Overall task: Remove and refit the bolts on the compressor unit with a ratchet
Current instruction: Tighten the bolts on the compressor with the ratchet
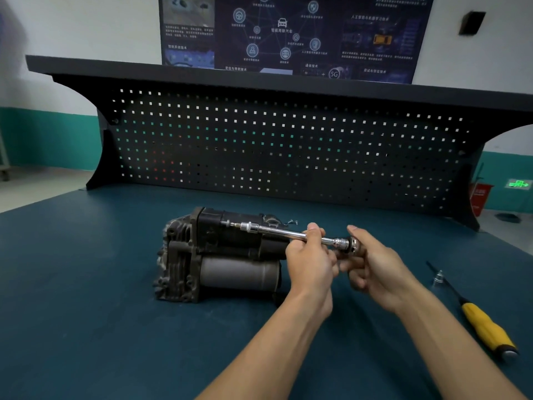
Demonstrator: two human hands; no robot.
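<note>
Two hands on the tool: left hand [310, 255] pinches the extension bar [277, 230], right hand [375, 264] curls round the ratchet [353, 245] head. Tip seems seated on a bolt [226, 223] atop the compressor unit [219, 255], mid-bench [86, 284]. Best to hold the bar in line with the bolt and use short strokes.

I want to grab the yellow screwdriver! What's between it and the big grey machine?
The head view shows the person's left hand and right hand there, holding the ratchet, between screwdriver and compressor.
</note>
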